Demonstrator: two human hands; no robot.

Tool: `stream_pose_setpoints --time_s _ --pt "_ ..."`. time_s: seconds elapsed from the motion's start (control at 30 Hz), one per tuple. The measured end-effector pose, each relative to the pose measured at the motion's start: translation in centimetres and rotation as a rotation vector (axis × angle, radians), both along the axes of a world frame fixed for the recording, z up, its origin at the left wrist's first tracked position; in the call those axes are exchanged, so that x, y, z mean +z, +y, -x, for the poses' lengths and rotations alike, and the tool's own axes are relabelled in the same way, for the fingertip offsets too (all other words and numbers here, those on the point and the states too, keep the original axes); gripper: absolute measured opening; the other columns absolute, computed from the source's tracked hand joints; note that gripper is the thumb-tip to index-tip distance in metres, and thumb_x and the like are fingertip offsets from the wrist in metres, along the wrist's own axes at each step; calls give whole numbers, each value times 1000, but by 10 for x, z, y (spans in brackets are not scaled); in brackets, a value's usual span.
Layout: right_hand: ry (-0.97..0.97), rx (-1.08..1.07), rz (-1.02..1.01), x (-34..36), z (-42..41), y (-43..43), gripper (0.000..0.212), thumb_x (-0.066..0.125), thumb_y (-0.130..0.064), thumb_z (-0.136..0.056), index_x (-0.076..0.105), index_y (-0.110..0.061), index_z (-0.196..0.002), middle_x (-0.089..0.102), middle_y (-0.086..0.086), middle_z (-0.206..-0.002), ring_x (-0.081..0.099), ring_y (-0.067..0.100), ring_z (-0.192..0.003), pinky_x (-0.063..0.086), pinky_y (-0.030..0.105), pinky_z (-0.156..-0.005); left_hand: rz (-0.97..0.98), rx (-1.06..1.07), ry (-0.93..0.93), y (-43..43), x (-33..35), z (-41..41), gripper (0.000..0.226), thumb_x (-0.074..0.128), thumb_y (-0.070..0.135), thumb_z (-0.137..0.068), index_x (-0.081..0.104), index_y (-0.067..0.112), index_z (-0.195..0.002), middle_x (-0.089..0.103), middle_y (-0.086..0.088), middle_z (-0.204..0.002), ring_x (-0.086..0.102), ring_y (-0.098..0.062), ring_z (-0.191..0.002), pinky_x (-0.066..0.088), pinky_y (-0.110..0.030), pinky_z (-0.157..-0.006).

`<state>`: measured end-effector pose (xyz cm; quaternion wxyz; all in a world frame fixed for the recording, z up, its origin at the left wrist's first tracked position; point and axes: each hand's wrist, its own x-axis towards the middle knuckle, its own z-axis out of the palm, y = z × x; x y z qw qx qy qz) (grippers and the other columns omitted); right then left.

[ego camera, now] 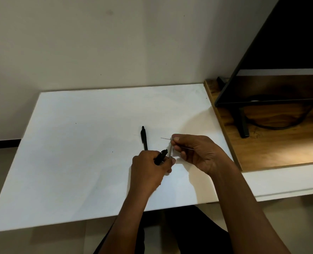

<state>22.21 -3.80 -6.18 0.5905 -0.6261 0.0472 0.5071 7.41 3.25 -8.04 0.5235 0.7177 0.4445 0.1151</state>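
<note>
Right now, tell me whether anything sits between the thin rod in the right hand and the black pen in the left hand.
A small clear piece stands upright by the tip of the pen, between it and the right hand. The thin rod pokes out above it; the left hand holds the pen. Nothing else visible intervenes.
</note>
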Motion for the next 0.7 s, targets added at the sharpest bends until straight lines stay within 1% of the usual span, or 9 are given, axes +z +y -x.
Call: stream_pose_setpoints --time_s 0.13,0.2,0.3,0.37,0.47,0.53,0.57,0.63,0.7 --pt "-78 -20 31 0 0 1 17 74 -3 -83 76 -1 -100 80 13 -85 71 13 -59 54 20 -51 -108 -24 107 -9 -3 -3 26 78 38 -81 76 15 -67 74 5 -59 67 -9 -56 54 -27 -61" --pt "-90 -36 14 0 0 2 16 74 -2 -84 76 -1 -100 80 14 -86 71 13 -59 55 21 -51 -147 -23 132 -12 -4 -5 29 77 39 -81 75 14 -65 74 4 -60 67 -11 -59 53 -29 -65" --pt "-112 -84 -32 1 -1 3 16 75 0 -84 76 -3 -100 80 13 -86 71 15 -59 54 21 -49 -172 -23 149 -14 -5 -7 33 77 43 -81 75 14 -66 74 4 -62 67 -11 -63 48 -26 -64" --pt "-129 -108 -56 1 -3 2 17 75 -1 -83 76 -4 -100 80 13 -88 72 15 -60 54 20 -49 -155 -14 137 -12 -6 -6 35 79 46 -79 74 15 -64 72 4 -59 66 -9 -60 46 -24 -61" --pt "-167 -115 -87 2 -6 -1 21 77 -4 -82 76 -6 -103 80 12 -92 72 15 -63 55 20 -52 -142 10 97 -4 -4 -3 38 80 51 -75 72 17 -61 69 8 -54 64 -4 -52 40 -10 -52" --pt "-223 -82 -96 4 -7 -2 24 78 -7 -82 76 -9 -105 80 10 -92 72 14 -66 55 19 -55 -110 36 26 2 -3 -1 33 80 49 -76 72 19 -65 70 8 -54 67 -2 -52 44 -5 -51" --pt "-255 -58 -103 5 -7 -2 24 79 -8 -81 76 -11 -105 80 9 -92 73 13 -68 55 19 -56 -85 49 -9 5 -2 0 29 80 46 -78 73 20 -67 71 8 -56 68 -2 -51 46 -6 -51" --pt "-308 1 -127 8 -7 -2 24 78 -10 -81 76 -13 -104 80 8 -92 73 14 -71 55 19 -57 -67 66 -48 9 -1 3 25 78 41 -82 72 20 -70 72 7 -58 69 -3 -51 52 -14 -51" --pt "-361 73 -157 11 -5 0 22 78 -10 -81 76 -14 -103 80 10 -92 72 16 -71 53 19 -55 -119 59 -56 10 0 4 25 71 39 -89 72 19 -75 71 5 -58 70 -5 -53 57 -23 -58"
